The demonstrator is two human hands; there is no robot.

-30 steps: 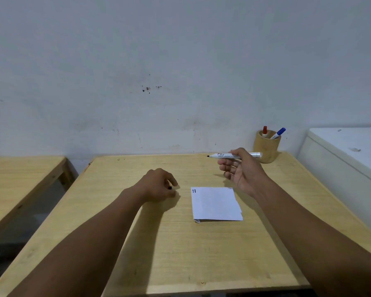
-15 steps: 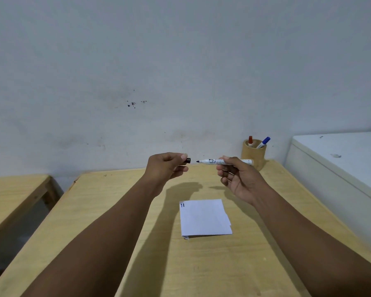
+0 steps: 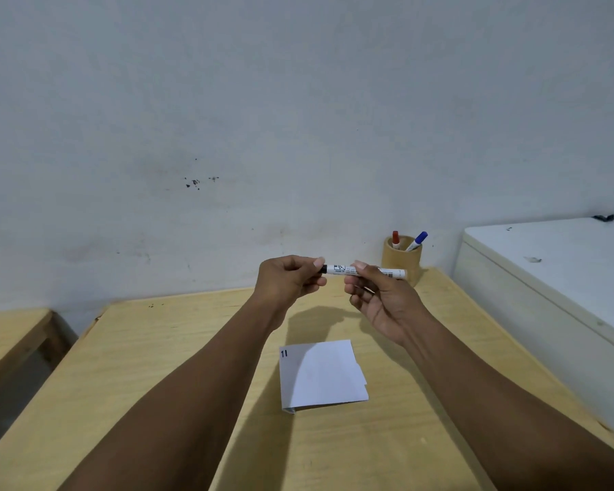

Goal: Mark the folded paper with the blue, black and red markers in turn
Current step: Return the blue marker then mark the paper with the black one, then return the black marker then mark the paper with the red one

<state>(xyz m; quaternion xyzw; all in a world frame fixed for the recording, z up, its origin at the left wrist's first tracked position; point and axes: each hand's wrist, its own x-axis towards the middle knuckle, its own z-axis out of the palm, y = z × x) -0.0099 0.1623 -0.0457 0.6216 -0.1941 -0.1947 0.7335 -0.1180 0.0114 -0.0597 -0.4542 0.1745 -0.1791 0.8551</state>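
Note:
The folded white paper (image 3: 321, 375) lies on the wooden table (image 3: 156, 349) below my hands, with two short dark strokes at its top left corner. My right hand (image 3: 380, 299) holds the black marker (image 3: 364, 271) level above the table by its white barrel. My left hand (image 3: 289, 279) pinches the black cap (image 3: 324, 268), which sits on the marker's left end. The red marker (image 3: 395, 239) and the blue marker (image 3: 417, 241) stand in a round wooden cup (image 3: 401, 260) at the table's back right.
A white cabinet or chest (image 3: 553, 278) stands close along the table's right side. A second wooden table (image 3: 8, 334) is to the left across a gap. The grey wall runs right behind the table.
My left hand rose from the table with the cap and brought it to the marker's tip; the cap now sits over the tip. Both hands are together above the paper.

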